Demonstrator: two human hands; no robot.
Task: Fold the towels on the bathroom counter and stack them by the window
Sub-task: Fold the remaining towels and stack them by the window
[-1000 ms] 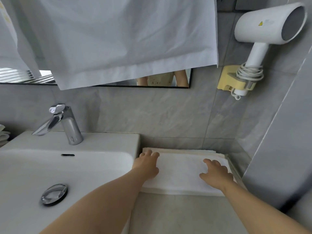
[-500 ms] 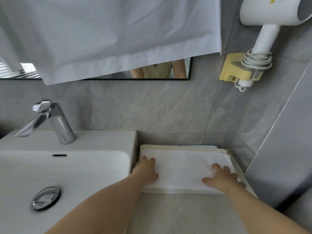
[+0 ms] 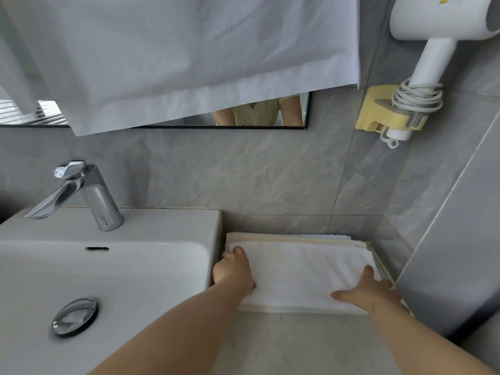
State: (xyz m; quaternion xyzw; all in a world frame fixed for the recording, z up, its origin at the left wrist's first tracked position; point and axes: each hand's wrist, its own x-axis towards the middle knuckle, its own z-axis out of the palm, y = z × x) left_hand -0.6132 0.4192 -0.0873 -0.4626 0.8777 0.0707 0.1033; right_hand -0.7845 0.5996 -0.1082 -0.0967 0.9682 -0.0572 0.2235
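A stack of folded towels point(image 3: 297, 274) lies on the grey counter, in the corner right of the sink. A white towel is on top, with cream and pale blue edges showing beneath it at the back. My left hand point(image 3: 234, 269) rests on the stack's left edge beside the sink wall; one finger lies on the white towel and the others are partly hidden in the gap. Over at the right front corner, my right hand point(image 3: 369, 290) presses flat with spread fingers.
The white sink point(image 3: 108, 266) with a chrome tap point(image 3: 89, 196) and drain plug point(image 3: 74, 316) fills the left. A hair dryer point(image 3: 433, 50) hangs in a yellow holder on the right wall. A white cloth point(image 3: 176, 55) hangs over the mirror. Bare counter point(image 3: 297, 345) lies in front of the stack.
Both hands have slid apart across the white towel, the left to its left edge and the right to its right front corner. The view has shifted slightly.
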